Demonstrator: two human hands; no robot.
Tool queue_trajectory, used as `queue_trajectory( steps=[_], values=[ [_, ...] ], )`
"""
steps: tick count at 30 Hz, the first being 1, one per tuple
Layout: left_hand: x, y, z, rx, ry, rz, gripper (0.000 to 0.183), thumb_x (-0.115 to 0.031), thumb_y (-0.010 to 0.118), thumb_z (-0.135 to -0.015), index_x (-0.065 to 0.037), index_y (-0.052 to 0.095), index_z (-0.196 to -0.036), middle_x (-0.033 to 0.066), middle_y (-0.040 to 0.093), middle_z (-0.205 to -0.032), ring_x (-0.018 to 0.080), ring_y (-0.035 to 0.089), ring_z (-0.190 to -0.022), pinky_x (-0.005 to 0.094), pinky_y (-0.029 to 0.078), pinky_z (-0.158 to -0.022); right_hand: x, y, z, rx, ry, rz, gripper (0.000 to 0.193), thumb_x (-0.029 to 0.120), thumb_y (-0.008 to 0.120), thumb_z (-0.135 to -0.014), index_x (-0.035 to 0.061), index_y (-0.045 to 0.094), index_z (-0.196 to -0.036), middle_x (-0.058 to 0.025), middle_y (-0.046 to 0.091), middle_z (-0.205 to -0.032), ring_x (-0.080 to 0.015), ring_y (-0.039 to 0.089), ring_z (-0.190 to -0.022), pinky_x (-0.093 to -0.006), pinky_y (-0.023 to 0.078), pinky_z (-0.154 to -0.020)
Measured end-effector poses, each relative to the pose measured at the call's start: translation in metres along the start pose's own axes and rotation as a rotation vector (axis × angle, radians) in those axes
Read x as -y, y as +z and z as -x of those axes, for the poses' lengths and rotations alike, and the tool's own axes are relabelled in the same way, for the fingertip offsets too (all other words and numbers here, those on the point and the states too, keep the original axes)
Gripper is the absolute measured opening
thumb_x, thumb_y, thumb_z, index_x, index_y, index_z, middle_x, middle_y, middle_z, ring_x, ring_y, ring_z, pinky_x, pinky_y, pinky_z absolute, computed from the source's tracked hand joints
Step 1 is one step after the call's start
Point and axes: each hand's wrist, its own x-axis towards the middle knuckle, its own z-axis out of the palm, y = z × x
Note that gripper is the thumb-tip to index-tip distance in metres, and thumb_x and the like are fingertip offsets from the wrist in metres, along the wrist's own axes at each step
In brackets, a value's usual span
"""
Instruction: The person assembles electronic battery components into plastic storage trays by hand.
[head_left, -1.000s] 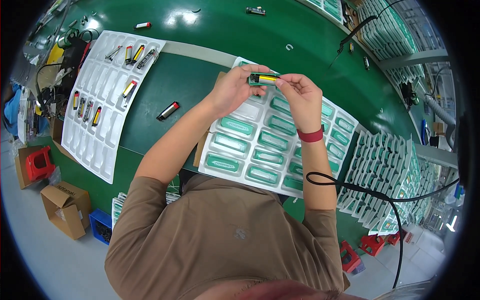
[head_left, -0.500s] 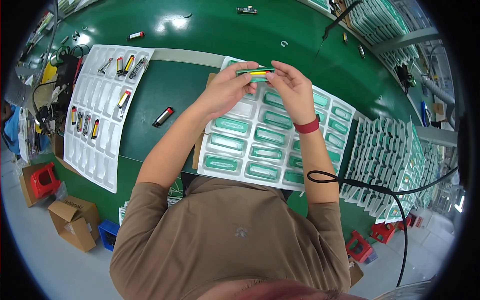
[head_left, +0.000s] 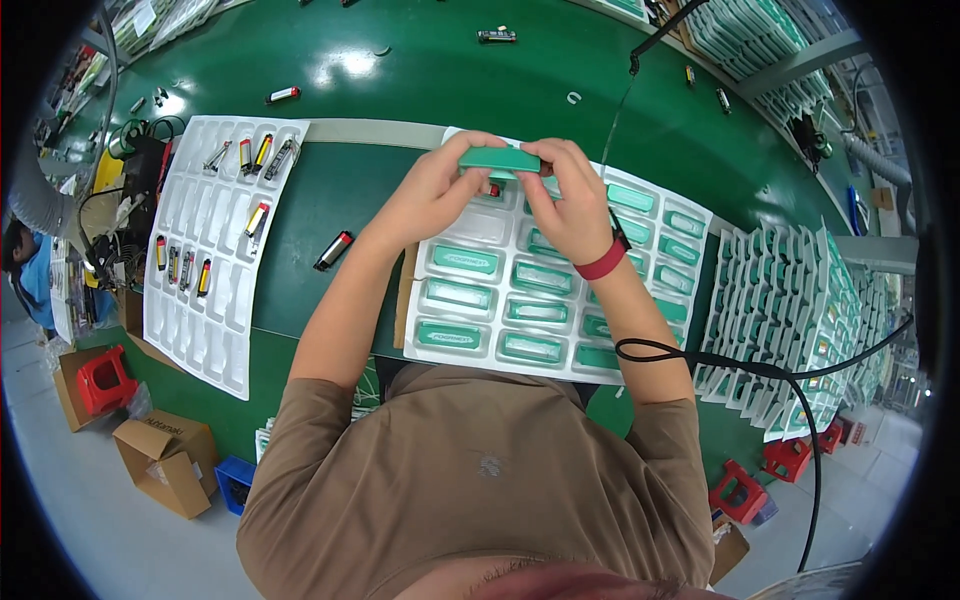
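A green rectangular plastic case (head_left: pixel 500 160) is held level above the far part of a white blister tray (head_left: pixel 480 230). My left hand (head_left: pixel 440 190) pinches its left end, and my right hand (head_left: pixel 570 200) grips the right end, fingers closed. A small red piece (head_left: pixel 494 190) shows just beneath the case; I cannot tell whether it belongs to the case or lies in the tray. Most tray pockets in view hold green cases, such as one near the front (head_left: pixel 448 335). What the case contains is hidden by its green face.
Left, another white tray (head_left: pixel 205 215) holds several small battery assemblies. One battery assembly (head_left: pixel 334 250) lies on the dark green mat between the trays. Stacked filled trays (head_left: pixel 760 320) stand at right. A looped black cable (head_left: pixel 760 368) crosses by my right forearm.
The green case has turned in my hands: the yellow and red part seen between its edges before is now out of sight, and a flat green face shows.
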Motion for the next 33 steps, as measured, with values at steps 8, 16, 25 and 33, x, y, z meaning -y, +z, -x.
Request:
queue_trajectory(
  steps=[8, 16, 25, 33],
  values=[
    [-0.009, 0.011, 0.003, -0.057, 0.206, 0.005, 0.036, 0.003, 0.05, -0.101, -0.003, 0.054, -0.136, 0.0106, 0.065, -0.122, 0.0177, 0.067, -0.097, 0.0332, 0.056, -0.087, 0.003, 0.005, 0.012, -0.111, 0.069, -0.124, 0.029, -0.005, 0.07, -0.086, -0.0008, 0.063, -0.114, -0.0148, 0.065, -0.108, -0.0235, 0.069, -0.09, -0.0319, 0.058, -0.077],
    [-0.01, 0.023, 0.006, 0.024, 0.203, 0.772, 0.037, -0.004, 0.049, -0.105, -0.003, 0.047, -0.141, 0.0126, 0.063, -0.132, 0.0155, 0.06, -0.107, 0.0329, 0.051, -0.096, 0.015, 0.005, 0.013, -0.137, 0.098, -0.46, 0.03, -0.011, 0.066, -0.093, -0.0029, 0.058, -0.121, -0.01, 0.055, -0.119, -0.016, 0.063, -0.101, -0.028, 0.055, -0.083],
    [-0.017, 0.038, 0.006, -0.173, 0.303, 0.492, 0.022, -0.008, 0.046, -0.108, -0.003, 0.052, -0.129, 0.0092, 0.065, -0.127, 0.0122, 0.062, -0.1, 0.0286, 0.053, -0.088, 0.019, 0.018, 0.01, -0.294, 0.13, -0.49, 0.022, -0.003, 0.071, -0.091, -0.0023, 0.061, -0.11, -0.01, 0.063, -0.105, -0.0136, 0.068, -0.087, -0.0277, 0.057, -0.069],
    [-0.021, -0.007, 0.071, -0.209, 0.296, -0.7, 0.026, -0.01, 0.077, -0.081, -0.009, 0.067, -0.105, 0.0105, 0.06, -0.116, 0.0316, 0.055, -0.115, 0.0417, 0.044, -0.098, 0.002, 0.03, 0.033, 0.286, 0.095, 0.101, 0.014, 0.018, 0.074, -0.084, 0.0046, 0.072, -0.085, -0.011, 0.067, -0.083, -0.032, 0.066, -0.085, -0.0435, 0.053, -0.074]
  ],
)
